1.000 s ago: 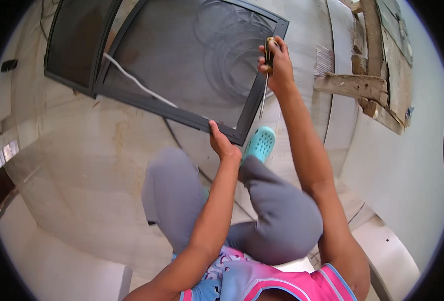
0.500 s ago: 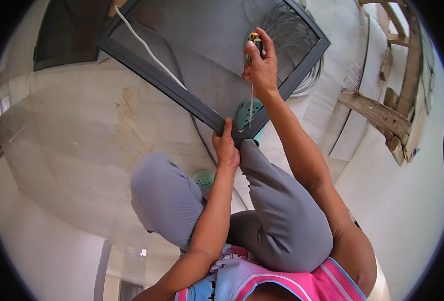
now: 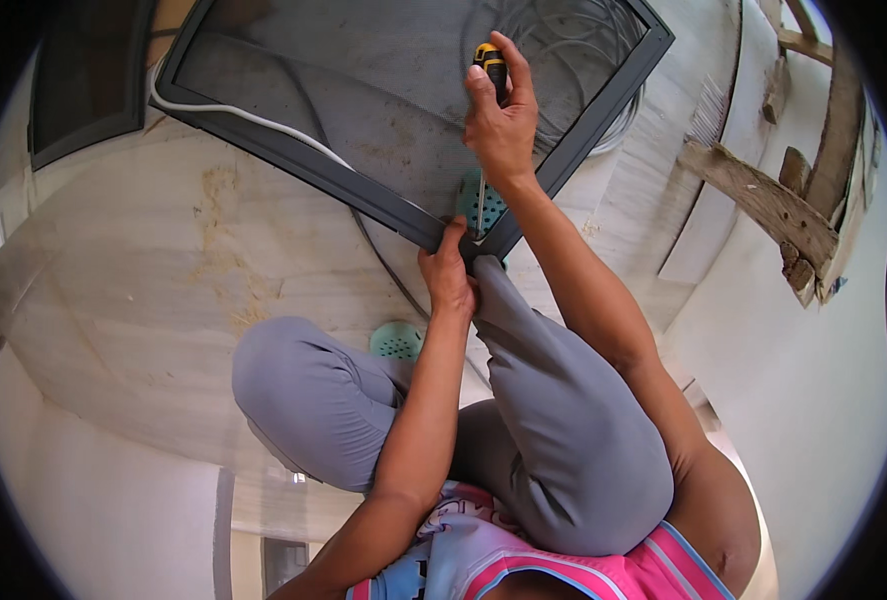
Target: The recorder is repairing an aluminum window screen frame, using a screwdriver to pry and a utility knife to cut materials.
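Observation:
My right hand (image 3: 504, 128) is closed round the black and yellow handle of a screwdriver (image 3: 488, 68). Its thin metal shaft slants down to the near corner of a dark grey framed mesh screen (image 3: 363, 204), where the tip meets or nearly meets the frame. That same corner is gripped by my left hand (image 3: 447, 272), thumb on top and fingers mostly hidden beneath. A white cord (image 3: 253, 118) follows the frame's left side and loops off at the far left corner. The corner rests at my right knee, above a green clog (image 3: 476, 200).
Coiled grey cable (image 3: 618, 125) lies under the screen's right side. A dark cable (image 3: 383, 255) crosses the pale floor. Rough wooden pieces (image 3: 763, 205) stand at the right. Another dark framed panel (image 3: 88, 85) is at the far left, and a second green clog (image 3: 396, 340) sits by my left leg.
The screwdriver and both hands have shifted slightly up and left in view with the screen. The white cord now lies lower along the frame, its free part swung down leftward.

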